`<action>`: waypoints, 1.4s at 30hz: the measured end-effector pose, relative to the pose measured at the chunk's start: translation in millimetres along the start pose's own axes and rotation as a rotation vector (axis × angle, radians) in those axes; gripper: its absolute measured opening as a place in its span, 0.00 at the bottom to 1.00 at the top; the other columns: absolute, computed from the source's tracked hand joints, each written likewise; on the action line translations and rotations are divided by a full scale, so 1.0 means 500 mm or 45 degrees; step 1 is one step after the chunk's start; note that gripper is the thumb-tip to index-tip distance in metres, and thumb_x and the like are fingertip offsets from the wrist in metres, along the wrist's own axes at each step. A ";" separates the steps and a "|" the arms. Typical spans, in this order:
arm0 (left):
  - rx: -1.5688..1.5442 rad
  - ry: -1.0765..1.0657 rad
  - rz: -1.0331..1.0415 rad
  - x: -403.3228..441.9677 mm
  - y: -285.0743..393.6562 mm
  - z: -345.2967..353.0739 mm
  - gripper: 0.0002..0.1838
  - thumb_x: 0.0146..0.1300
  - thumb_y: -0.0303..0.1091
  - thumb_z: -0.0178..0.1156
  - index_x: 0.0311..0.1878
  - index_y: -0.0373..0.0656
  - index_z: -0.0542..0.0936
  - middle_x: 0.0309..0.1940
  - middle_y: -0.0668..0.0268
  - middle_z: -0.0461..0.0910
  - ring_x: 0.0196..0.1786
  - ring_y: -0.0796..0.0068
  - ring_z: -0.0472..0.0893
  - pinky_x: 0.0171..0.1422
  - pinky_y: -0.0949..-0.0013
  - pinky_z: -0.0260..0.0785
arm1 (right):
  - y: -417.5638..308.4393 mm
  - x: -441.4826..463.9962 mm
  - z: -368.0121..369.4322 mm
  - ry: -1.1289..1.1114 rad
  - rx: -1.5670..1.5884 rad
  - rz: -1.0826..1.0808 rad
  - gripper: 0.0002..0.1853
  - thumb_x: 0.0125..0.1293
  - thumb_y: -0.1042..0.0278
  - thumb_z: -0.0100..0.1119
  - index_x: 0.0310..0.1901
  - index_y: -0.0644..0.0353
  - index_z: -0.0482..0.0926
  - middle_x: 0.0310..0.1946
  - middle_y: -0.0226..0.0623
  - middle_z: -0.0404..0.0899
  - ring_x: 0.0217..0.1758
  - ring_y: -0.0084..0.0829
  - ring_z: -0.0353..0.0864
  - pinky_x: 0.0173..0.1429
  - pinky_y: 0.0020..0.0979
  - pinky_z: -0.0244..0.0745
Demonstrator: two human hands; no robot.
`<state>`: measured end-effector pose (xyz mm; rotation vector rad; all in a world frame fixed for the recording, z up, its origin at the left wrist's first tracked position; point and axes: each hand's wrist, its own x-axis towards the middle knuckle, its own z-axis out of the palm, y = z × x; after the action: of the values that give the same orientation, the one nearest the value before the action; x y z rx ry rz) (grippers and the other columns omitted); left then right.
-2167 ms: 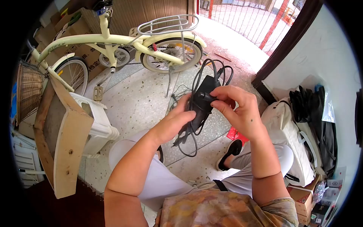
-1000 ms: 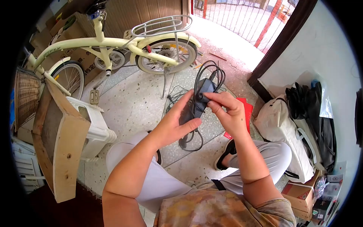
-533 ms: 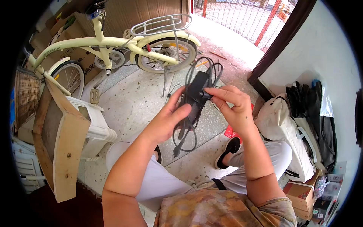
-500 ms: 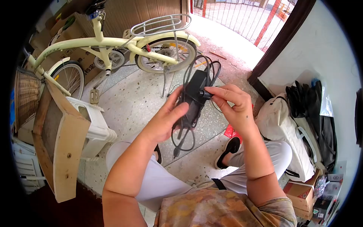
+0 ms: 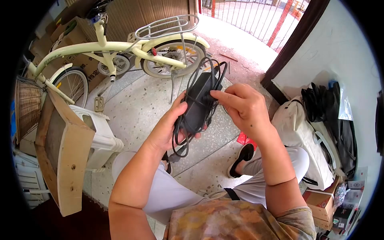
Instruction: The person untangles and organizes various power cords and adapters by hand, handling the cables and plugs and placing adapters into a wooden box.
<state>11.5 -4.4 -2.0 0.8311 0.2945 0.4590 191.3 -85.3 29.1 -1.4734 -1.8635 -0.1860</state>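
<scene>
A black power adapter (image 5: 195,114) lies in my left hand (image 5: 165,127), its long body tilted up to the right. My left thumb presses its near side, and the other fingers wrap underneath. Black cable (image 5: 206,66) is wound round the adapter, with loops standing out at the top and bottom. A dark plug end (image 5: 175,157) hangs below. My right hand (image 5: 247,107) is at the adapter's upper right side, index finger and thumb closed on the cable there. The exact pinch point is partly hidden behind the fingers.
A pale yellow bicycle (image 5: 132,46) stands ahead on the speckled floor. On the left are a wooden frame (image 5: 72,168) and a white plastic stool (image 5: 98,140). A white bag (image 5: 298,138) and a cardboard box (image 5: 322,200) sit on the right, by the wall.
The adapter has turned, showing its broad face more fully. The lower plug has shifted left and the bottom loop sits closer to the adapter. The connector pinched by my right fingers no longer shows.
</scene>
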 end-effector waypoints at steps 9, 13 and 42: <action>0.193 0.103 -0.086 -0.001 -0.003 -0.009 0.31 0.59 0.47 0.46 0.63 0.52 0.49 0.44 0.57 0.69 0.32 0.63 0.76 0.24 0.70 0.68 | 0.019 0.002 0.005 -0.217 0.311 0.027 0.13 0.45 0.78 0.60 0.36 0.56 0.79 0.27 0.35 0.70 0.32 0.31 0.71 0.34 0.28 0.67; 0.174 0.095 -0.083 0.000 -0.007 -0.010 0.30 0.60 0.47 0.45 0.63 0.52 0.49 0.45 0.58 0.69 0.33 0.64 0.76 0.24 0.70 0.68 | 0.011 0.001 0.015 -0.188 0.349 0.060 0.14 0.42 0.74 0.64 0.35 0.57 0.79 0.27 0.34 0.70 0.32 0.32 0.70 0.35 0.28 0.66; 0.049 0.390 -0.099 0.003 -0.022 -0.019 0.19 0.63 0.43 0.42 0.56 0.49 0.60 0.36 0.61 0.74 0.27 0.68 0.77 0.22 0.72 0.71 | -0.008 -0.025 0.130 0.065 0.042 0.053 0.11 0.45 0.74 0.59 0.33 0.60 0.72 0.32 0.39 0.69 0.35 0.40 0.71 0.37 0.35 0.67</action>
<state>11.6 -4.3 -16.5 0.7834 0.6179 0.5093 159.0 -62.2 -23.8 -1.4705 -1.7857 -0.1705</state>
